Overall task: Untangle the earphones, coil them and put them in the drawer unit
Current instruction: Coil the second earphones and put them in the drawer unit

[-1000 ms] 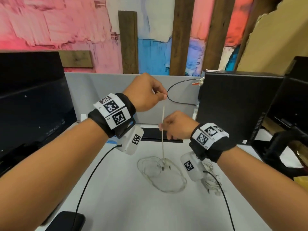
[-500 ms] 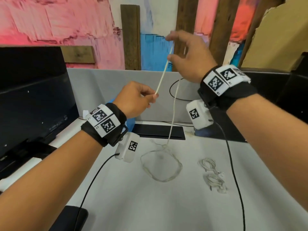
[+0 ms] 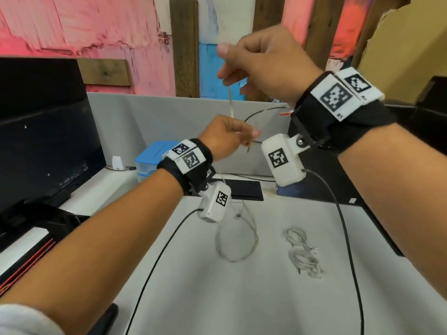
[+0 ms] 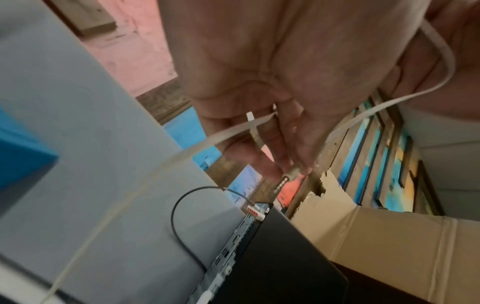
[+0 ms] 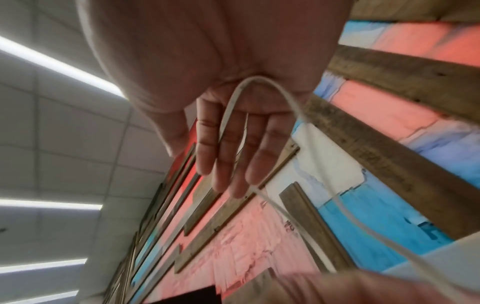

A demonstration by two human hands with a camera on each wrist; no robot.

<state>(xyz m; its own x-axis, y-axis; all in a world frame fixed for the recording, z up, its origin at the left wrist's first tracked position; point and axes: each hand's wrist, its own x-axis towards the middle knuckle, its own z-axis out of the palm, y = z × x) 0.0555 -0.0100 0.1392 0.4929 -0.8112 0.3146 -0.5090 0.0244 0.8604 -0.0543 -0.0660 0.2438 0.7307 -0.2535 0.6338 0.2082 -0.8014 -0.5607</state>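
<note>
A: The left hand (image 3: pixel 223 139) covers part of the drawer unit (image 3: pixel 151 160), so no drawer fronts show.

B: Yep, and the cable (image 3: pixel 235 240) on the desk (image 3: pixel 242 298) partly vanishes behind the wrist camera (image 3: pixel 215 201). Earbuds too small to make out.

The right hand (image 3: pixel 263 61) is raised above the left hand (image 3: pixel 226 137), its fingers curled with the earphone cable (image 3: pixel 231 102) looped across the palm. The left hand, held lower, pinches the cable's plug end between thumb and fingertips (image 4: pixel 280 164).
</note>
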